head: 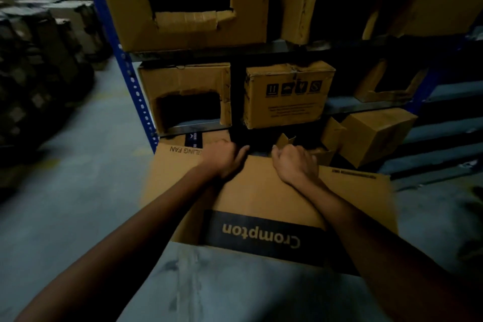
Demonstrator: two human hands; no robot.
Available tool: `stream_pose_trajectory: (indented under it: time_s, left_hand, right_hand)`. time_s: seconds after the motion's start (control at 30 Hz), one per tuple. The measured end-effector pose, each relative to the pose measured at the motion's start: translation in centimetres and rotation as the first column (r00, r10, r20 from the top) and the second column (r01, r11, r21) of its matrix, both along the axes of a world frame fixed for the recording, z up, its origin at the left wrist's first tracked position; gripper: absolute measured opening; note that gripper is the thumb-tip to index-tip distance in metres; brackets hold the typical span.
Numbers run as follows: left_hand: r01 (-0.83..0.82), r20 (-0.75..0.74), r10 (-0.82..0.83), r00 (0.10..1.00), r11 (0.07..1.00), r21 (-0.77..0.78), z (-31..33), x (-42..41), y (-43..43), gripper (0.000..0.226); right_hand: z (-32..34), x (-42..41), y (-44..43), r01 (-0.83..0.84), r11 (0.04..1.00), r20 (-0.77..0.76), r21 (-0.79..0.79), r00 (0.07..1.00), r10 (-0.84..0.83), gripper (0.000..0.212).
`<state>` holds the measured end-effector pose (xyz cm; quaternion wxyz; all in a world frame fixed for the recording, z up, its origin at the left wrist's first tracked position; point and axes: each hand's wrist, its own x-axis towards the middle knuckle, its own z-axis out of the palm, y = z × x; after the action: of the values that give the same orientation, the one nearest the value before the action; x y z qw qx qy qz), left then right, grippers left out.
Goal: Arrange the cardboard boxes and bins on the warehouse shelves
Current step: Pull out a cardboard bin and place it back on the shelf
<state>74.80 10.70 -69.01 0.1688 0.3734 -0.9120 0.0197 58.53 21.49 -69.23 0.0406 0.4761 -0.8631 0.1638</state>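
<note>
A large flat cardboard box [264, 191] printed "Crompton" and "CEILING FAN" lies on the floor, its far end at the bottom of the blue shelf rack [122, 60]. My left hand [224, 158] grips its far edge, fingers curled over the rim. My right hand [295, 161] curls over the same far edge a little to the right. Both forearms reach across the box top. On the shelf above stand a cut-out box bin [188, 78] and a closed box with handling symbols [287, 94].
Two bigger cut-out boxes [183, 31] fill the upper shelf. A tilted small box [376, 136] and an open one [329, 138] sit low at the right. Dark stacked goods [39, 73] line the left side. Grey floor [86, 165] lies between them and the rack.
</note>
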Motion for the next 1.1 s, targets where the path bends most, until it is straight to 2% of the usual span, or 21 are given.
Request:
stream_pose_trajectory:
  time_s: [0.23,0.43,0.57,0.67,0.73,0.8,0.93,1.03,1.1]
  left_hand:
    - [-0.076,-0.018,0.078,0.997,0.995,0.063,-2.5,-1.2,2.5,0.065]
    - [-0.093,-0.092,0.104,0.99,0.989,0.113,-3.3,-0.3,1.7,0.067]
    - [-0.008,-0.091,0.019,0.996,0.993,0.115,-3.3,-2.3,4.0,0.067]
    - [0.09,-0.158,-0.063,0.985,0.981,0.171,-3.2,-4.9,6.4,0.058]
    - [0.128,-0.205,-0.08,0.975,0.964,0.232,-3.1,-6.0,7.2,0.062]
    - [0.146,-0.213,-0.089,0.973,0.953,0.266,-3.2,-6.5,7.4,0.064]
    - [0.103,-0.199,-0.062,0.978,0.974,0.204,-3.6,-6.5,7.7,0.064]
    - [0.062,-0.225,0.01,0.974,0.948,0.313,-4.4,-5.5,5.6,0.065]
    - [0.062,-0.29,0.064,0.955,0.913,0.404,-4.9,-4.4,3.7,0.065]
  right_hand:
    - [0.3,0.4,0.5,-0.133,0.99,-0.004,0.043,0.991,0.133,0.044]
    - [0.4,-3.0,3.3,-0.104,0.991,-0.027,0.081,0.994,0.106,0.052]
    - [-0.4,-2.3,3.6,-0.012,0.998,-0.048,0.056,0.999,0.015,0.06]
    - [-0.5,-1.2,3.6,-0.018,0.997,-0.06,0.068,0.998,0.022,0.057]
    - [-0.2,-0.7,3.7,-0.015,0.994,-0.092,0.106,0.995,0.024,0.053]
    - [0.1,-0.7,3.8,0.0,0.99,-0.084,0.139,0.996,0.011,0.049]
    - [2.0,-2.0,3.9,-0.037,0.98,-0.003,0.196,0.999,0.038,0.041]
    - [4.0,-4.0,4.6,-0.093,0.956,-0.01,0.28,0.995,0.1,0.042]
    - [5.4,-5.2,5.0,-0.147,0.946,0.046,0.288,0.989,0.139,0.039]
